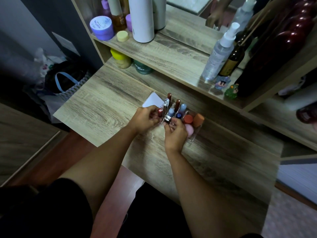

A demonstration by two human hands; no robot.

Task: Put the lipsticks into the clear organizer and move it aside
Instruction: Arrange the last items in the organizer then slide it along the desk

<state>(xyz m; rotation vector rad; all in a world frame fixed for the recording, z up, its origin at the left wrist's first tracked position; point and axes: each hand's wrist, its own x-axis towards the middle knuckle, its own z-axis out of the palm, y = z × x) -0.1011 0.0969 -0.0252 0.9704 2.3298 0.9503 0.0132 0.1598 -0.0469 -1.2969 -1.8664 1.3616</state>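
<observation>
Lipsticks (177,104) stand upright in the clear organizer (192,139) mid-desk, where the left hand (145,120) pinches a red-capped tube (160,112) and the right hand (175,133) grips a silver-capped lipstick (167,119), apparently seating both in near slots.

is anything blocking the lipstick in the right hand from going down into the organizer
Nothing visible blocks it. The right hand holds a silver-capped lipstick right at the near edge of the clear organizer. Other lipsticks fill slots behind and beside it; the slot under it is hidden by the hands.
</observation>
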